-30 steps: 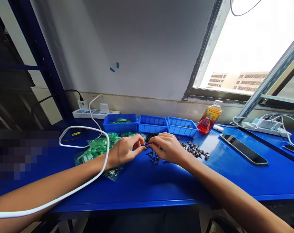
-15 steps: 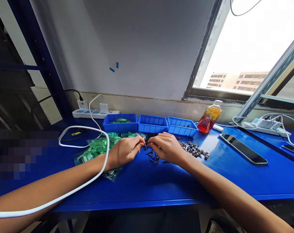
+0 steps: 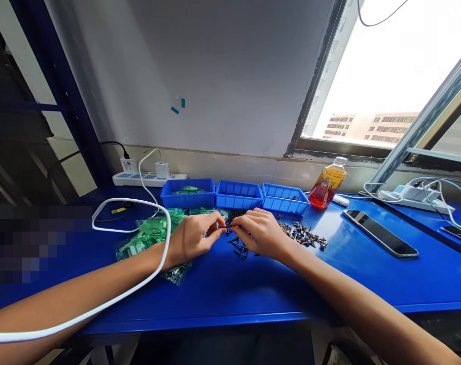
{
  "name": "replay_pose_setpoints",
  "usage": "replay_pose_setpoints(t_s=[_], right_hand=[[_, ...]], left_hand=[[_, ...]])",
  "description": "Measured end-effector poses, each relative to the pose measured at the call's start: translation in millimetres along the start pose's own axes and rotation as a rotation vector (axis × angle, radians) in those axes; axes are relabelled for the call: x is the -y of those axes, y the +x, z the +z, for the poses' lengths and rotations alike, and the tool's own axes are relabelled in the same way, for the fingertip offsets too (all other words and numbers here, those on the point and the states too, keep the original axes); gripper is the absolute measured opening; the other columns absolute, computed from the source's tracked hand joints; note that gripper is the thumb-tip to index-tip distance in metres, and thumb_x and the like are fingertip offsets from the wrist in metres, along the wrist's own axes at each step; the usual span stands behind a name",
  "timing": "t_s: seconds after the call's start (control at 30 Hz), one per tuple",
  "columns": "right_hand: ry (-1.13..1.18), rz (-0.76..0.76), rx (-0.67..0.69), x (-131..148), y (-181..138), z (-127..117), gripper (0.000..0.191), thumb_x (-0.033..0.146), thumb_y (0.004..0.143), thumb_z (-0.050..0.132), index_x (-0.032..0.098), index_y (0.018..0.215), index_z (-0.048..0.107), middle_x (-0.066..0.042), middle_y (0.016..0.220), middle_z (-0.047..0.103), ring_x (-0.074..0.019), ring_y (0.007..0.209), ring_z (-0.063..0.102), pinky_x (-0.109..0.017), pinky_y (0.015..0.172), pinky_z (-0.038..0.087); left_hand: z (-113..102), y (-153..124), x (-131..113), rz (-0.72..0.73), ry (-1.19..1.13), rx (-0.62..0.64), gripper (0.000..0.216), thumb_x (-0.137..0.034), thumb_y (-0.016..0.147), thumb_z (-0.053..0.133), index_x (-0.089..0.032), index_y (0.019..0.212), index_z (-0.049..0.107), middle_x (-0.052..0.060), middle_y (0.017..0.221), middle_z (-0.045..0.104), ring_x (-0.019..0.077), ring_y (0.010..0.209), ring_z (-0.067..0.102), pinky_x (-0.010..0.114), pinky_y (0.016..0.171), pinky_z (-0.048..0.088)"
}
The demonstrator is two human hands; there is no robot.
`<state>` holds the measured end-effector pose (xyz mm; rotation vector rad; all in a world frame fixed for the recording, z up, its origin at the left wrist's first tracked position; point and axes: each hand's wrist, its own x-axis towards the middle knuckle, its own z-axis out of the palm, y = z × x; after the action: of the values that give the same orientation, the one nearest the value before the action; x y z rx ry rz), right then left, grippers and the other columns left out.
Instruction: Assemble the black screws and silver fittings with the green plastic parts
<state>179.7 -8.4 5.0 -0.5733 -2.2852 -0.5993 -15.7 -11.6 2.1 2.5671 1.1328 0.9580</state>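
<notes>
My left hand (image 3: 198,234) and my right hand (image 3: 261,233) meet over the middle of the table, fingertips nearly touching. Between them runs a small black screw (image 3: 225,228), its left end pinched by my left thumb and fingers, its right end by my right fingertips. Loose dark screws (image 3: 240,248) lie just below and behind the fingers. Right of my right hand spreads a pile of shinier metal fasteners (image 3: 306,236). Beneath and left of my left wrist are clear bags of green pieces (image 3: 148,234).
Three blue bins stand along the wall: a left bin (image 3: 188,199) holding green bags, a middle bin (image 3: 238,202) and a right bin (image 3: 285,205). A drink bottle (image 3: 327,185) and a phone (image 3: 380,233) are at right. A white cable (image 3: 168,238) loops across my left forearm.
My fingertips have shifted slightly, and more of the black screw shows between them. The piles, bins and bottle stay in place on the table.
</notes>
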Motion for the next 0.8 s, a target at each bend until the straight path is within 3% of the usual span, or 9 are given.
replay_pose_setpoints(t_s=[0.23,0.47,0.67,0.8], right_hand=[[0.006,-0.020,-0.028,1.0,1.1,-0.1,0.016,0.020,0.088,0.046,0.015,0.079,0.059,0.000,0.060,0.065,-0.0097,0.052,0.056,-0.025,0.054,0.035],[-0.022,-0.025,-0.001,0.2,0.2,0.2,0.016,0.018,0.088,0.045,0.016,0.079,0.059,0.000,0.060,0.064,-0.0098,0.052,0.055,-0.025,0.054,0.034],[-0.046,-0.010,-0.011,0.8,0.1,0.4,0.019,0.020,0.089,0.043,0.015,0.077,0.058,0.000,0.057,0.062,-0.0089,0.050,0.053,-0.024,0.054,0.034],[-0.048,0.003,-0.020,1.1,0.1,0.7,0.019,0.022,0.090,0.044,0.015,0.078,0.058,0.000,0.057,0.062,-0.0090,0.050,0.054,-0.024,0.053,0.033]], left_hand=[[2.5,0.5,4.3,0.017,0.014,0.008,0.021,-0.027,0.082,0.042,-0.019,0.082,0.062,0.001,0.070,0.066,0.0133,0.063,0.059,0.021,0.056,0.042],[0.7,0.9,3.3,0.031,0.013,0.036,0.025,-0.029,0.085,0.039,-0.019,0.081,0.062,0.000,0.063,0.063,0.0131,0.059,0.059,0.021,0.056,0.042],[2.2,0.6,4.0,-0.005,-0.035,0.013,0.026,-0.036,0.081,0.046,-0.019,0.096,0.060,-0.002,0.066,0.065,0.0121,0.058,0.059,0.021,0.055,0.043],[3.4,0.5,4.4,0.030,-0.053,-0.030,0.020,-0.034,0.080,0.047,-0.019,0.085,0.060,-0.002,0.067,0.064,0.0110,0.058,0.059,0.019,0.052,0.042]])
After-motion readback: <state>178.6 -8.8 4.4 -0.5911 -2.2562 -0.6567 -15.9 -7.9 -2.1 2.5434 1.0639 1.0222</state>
